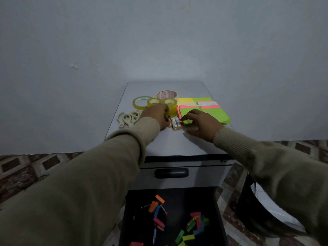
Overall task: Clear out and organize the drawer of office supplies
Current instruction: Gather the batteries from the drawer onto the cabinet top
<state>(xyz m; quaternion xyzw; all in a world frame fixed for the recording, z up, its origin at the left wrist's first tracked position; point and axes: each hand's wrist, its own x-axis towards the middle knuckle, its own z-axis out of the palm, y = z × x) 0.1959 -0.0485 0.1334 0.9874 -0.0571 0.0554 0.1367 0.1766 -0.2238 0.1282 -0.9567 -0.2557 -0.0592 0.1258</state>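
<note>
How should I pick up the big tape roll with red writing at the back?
Grab the tape roll by its rim from above. It lies flat with its hole facing up, so one finger fits inside and your thumb outside. Its back side looks free; smaller rolls crowd the front.

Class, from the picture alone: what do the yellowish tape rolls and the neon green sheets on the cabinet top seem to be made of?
Yellowish tape rolls: probably clear plastic film, glossy and see-through, wound in rings. Neon green sheets: likely matte paper, flat, thin, stacked with crisp edges. The grey cabinet top looks like smooth painted metal or laminate; unclear which.

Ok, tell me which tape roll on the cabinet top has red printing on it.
The wide cream tape roll farthest back, nearest the wall; the three yellowish clear rolls before it are plain.
</note>
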